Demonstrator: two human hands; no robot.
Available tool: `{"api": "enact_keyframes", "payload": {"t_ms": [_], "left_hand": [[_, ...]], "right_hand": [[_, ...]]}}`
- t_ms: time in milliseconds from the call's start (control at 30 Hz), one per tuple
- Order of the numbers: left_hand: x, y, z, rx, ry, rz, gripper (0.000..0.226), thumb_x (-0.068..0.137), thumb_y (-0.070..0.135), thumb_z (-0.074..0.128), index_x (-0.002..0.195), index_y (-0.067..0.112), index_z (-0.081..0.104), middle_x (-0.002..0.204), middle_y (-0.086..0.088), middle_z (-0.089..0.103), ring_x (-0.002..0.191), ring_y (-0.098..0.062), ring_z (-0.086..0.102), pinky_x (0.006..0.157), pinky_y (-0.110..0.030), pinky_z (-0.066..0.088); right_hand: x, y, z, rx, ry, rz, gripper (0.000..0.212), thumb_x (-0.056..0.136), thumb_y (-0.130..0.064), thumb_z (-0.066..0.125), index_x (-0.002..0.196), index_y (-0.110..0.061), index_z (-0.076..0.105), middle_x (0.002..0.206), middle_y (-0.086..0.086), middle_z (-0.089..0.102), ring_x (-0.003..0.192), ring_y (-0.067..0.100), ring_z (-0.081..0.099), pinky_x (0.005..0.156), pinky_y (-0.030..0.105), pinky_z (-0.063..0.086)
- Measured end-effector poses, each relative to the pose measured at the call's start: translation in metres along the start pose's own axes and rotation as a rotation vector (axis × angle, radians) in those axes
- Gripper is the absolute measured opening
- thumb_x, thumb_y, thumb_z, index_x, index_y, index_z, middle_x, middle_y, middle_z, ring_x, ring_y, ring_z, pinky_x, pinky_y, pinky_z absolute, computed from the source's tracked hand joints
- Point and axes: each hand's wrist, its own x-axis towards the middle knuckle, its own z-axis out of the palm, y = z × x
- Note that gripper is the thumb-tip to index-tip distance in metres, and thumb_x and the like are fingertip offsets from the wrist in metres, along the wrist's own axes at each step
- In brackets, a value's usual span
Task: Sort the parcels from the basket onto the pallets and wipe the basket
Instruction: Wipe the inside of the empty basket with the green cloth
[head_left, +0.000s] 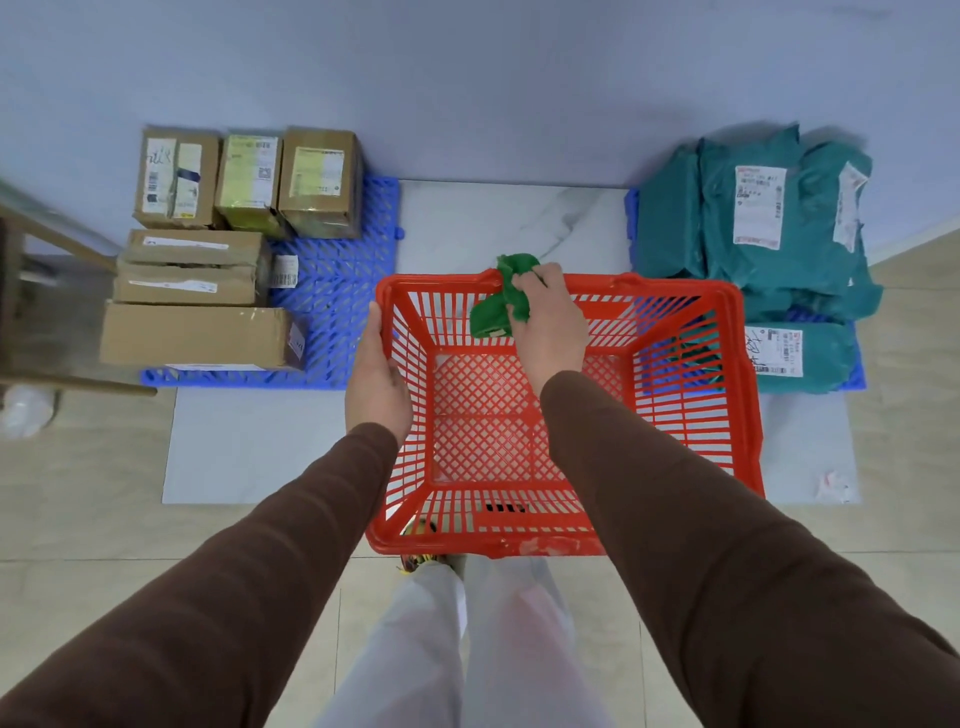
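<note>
Sorting looks finished, the red basket sits empty between 2 blue pallets, left hand clamping its left rim while the right hand grips a bunched green cloth on the far wall, best wiped along each slat.

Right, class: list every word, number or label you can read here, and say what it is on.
None can be read.
Cardboard boxes: white shipping labels with barcodes, too blurred.
Teal mailer bags: printed labels, too small.
Lower teal bag label: handwritten scrawl, illegible.
Red basket: no text.
</note>
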Motion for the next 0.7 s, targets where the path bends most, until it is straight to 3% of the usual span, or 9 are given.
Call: {"api": "enact_keyframes", "payload": {"t_ms": [100,367,467,567,633,700], "left_hand": [[0.001,-0.004,0.0,-0.005,-0.01,-0.002,0.061,0.104,0.036,0.041,0.155,0.046,0.011,0.145,0.002,0.054,0.116,-0.017,0.063,0.102,-0.047,0.052],[0.002,-0.008,0.0,0.035,-0.009,0.013,0.065,0.104,0.028,0.043,0.154,0.051,0.008,0.151,0.004,0.049,0.124,-0.018,0.06,0.105,-0.047,0.05],[0.001,-0.008,-0.001,0.023,-0.02,0.014,0.065,0.104,0.028,0.042,0.152,0.053,0.007,0.151,0.004,0.048,0.124,-0.018,0.059,0.105,-0.047,0.051],[0.0,-0.006,-0.003,0.035,-0.019,0.018,0.066,0.104,0.03,0.044,0.153,0.053,0.006,0.153,0.005,0.046,0.127,-0.02,0.058,0.105,-0.048,0.05],[0.0,-0.007,-0.003,0.066,-0.015,0.022,0.072,0.101,0.034,0.05,0.153,0.053,0.004,0.153,0.005,0.048,0.127,-0.021,0.059,0.104,-0.047,0.051],[0.002,-0.009,-0.001,0.097,-0.003,-0.003,0.077,0.1,0.037,0.055,0.155,0.05,0.003,0.144,0.001,0.057,0.117,-0.024,0.066,0.099,-0.048,0.054]], "right_hand": [[-0.008,0.001,0.004,-0.015,-0.017,-0.055,0.033,0.089,-0.009,0.068,0.12,-0.015,0.064,0.137,-0.001,0.052,0.089,0.021,0.065,0.067,0.028,0.052],[-0.016,0.005,0.0,-0.09,-0.086,-0.096,0.03,0.091,-0.007,0.065,0.119,-0.015,0.063,0.128,-0.001,0.054,0.092,0.017,0.062,0.065,0.031,0.053],[-0.026,0.029,0.0,0.02,-0.065,0.189,0.018,0.099,-0.012,0.053,0.113,-0.014,0.064,0.121,0.001,0.055,0.085,0.016,0.061,0.07,0.028,0.046],[-0.036,0.055,-0.002,0.606,0.096,0.692,0.022,0.097,-0.008,0.056,0.117,-0.017,0.063,0.116,0.002,0.065,0.096,0.016,0.067,0.088,0.031,0.054],[-0.037,0.07,-0.008,0.988,0.284,0.972,0.033,0.094,-0.001,0.057,0.122,-0.018,0.055,0.116,0.009,0.066,0.096,0.021,0.068,0.083,0.036,0.058],[-0.028,0.083,-0.019,1.246,0.397,1.132,0.037,0.094,0.001,0.053,0.128,-0.014,0.051,0.117,0.014,0.063,0.086,0.021,0.063,0.067,0.029,0.057]]}}
